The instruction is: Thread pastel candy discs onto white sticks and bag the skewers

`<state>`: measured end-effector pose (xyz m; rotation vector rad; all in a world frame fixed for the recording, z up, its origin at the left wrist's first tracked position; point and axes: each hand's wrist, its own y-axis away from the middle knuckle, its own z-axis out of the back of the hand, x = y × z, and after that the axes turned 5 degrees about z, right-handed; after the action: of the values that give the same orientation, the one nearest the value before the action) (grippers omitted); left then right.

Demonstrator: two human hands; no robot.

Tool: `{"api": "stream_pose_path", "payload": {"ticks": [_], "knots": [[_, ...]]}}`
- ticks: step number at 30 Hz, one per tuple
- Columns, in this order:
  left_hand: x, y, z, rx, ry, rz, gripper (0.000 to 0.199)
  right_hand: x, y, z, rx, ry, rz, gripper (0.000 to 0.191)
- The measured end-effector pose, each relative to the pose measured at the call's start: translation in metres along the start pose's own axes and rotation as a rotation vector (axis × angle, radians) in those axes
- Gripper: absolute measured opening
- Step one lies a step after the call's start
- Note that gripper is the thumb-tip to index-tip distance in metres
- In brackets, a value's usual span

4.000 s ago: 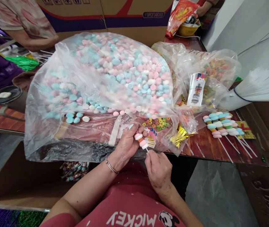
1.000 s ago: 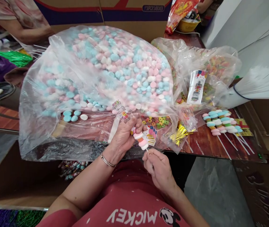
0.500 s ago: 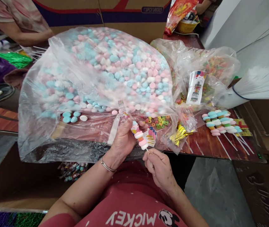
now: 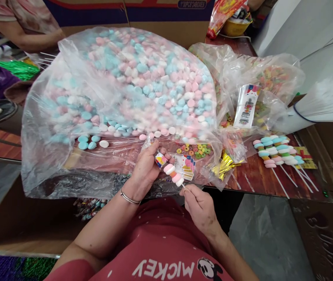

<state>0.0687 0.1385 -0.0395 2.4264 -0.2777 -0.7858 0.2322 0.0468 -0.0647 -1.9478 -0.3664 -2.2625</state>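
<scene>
My left hand (image 4: 146, 166) is closed around a small printed clear wrapper (image 4: 161, 159), whose upper end pokes out past the fingers. At the wrapper's lower edge is a marshmallow skewer (image 4: 174, 175) with pink, white and orange pieces. Whether its top sits inside the wrapper I cannot tell. Between the thumb and fingers of my right hand (image 4: 197, 203) is the skewer's white stick, pinched just below the lowest marshmallow. Fanned printed wrappers (image 4: 185, 166) lie on the table behind the skewer, close to some ring candies (image 4: 197, 149).
A large clear bag of marshmallows (image 4: 143, 78) covers most of the table. On the right lie finished-looking skewers (image 4: 277, 152), gold twist ties (image 4: 226, 166), a wrapper stack (image 4: 246, 107) and a bundle of white sticks (image 4: 321, 101). Another person's arm (image 4: 29, 37) shows at upper left.
My left hand has shifted slightly left with the wrapper, and its printed part sits further from the skewer's lower end. My right hand keeps its pinch on the stick. The view has shifted a little.
</scene>
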Motion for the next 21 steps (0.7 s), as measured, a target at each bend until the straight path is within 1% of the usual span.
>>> {"api": "stream_pose_path", "payload": {"ticks": [3,5,7,9,11,12,13,14,16,18,19,21], "knots": [[-0.001,0.002,-0.001,0.002,0.003,0.005,0.025,0.0,0.0,0.003,-0.066,0.436,0.283,0.029],[0.001,0.005,-0.002,0.013,-0.004,-0.032,0.027,0.001,-0.002,0.001,-0.132,0.683,0.453,0.029],[0.005,0.008,-0.004,0.024,-0.027,-0.089,0.027,0.002,-0.004,-0.003,-0.212,0.878,0.587,0.029],[0.01,0.01,-0.004,0.041,-0.048,-0.144,0.026,0.002,-0.004,-0.008,-0.286,0.987,0.654,0.028],[0.015,0.012,-0.004,0.059,-0.049,-0.18,0.023,0.001,-0.005,-0.012,-0.316,0.963,0.63,0.028],[0.018,0.012,-0.004,0.07,-0.043,-0.187,0.023,0.001,-0.004,-0.014,-0.299,0.889,0.584,0.028],[0.02,0.012,-0.003,0.081,-0.037,-0.187,0.022,0.001,-0.004,-0.016,-0.26,0.768,0.51,0.028],[0.022,0.012,-0.003,0.089,-0.035,-0.178,0.022,0.0,-0.004,-0.017,-0.204,0.598,0.406,0.027],[0.026,0.013,-0.001,0.105,-0.035,-0.142,0.024,0.001,-0.005,-0.019,-0.105,0.147,0.147,0.027],[0.026,0.014,-0.001,0.122,-0.038,-0.089,0.028,0.003,-0.008,-0.02,-0.055,-0.319,-0.084,0.026],[0.025,0.015,0.0,0.129,-0.042,-0.061,0.031,0.004,-0.01,-0.019,-0.045,-0.505,-0.159,0.026],[0.019,0.014,0.0,0.139,-0.051,-0.031,0.035,0.006,-0.012,-0.017,-0.009,-0.743,-0.243,0.025]]}}
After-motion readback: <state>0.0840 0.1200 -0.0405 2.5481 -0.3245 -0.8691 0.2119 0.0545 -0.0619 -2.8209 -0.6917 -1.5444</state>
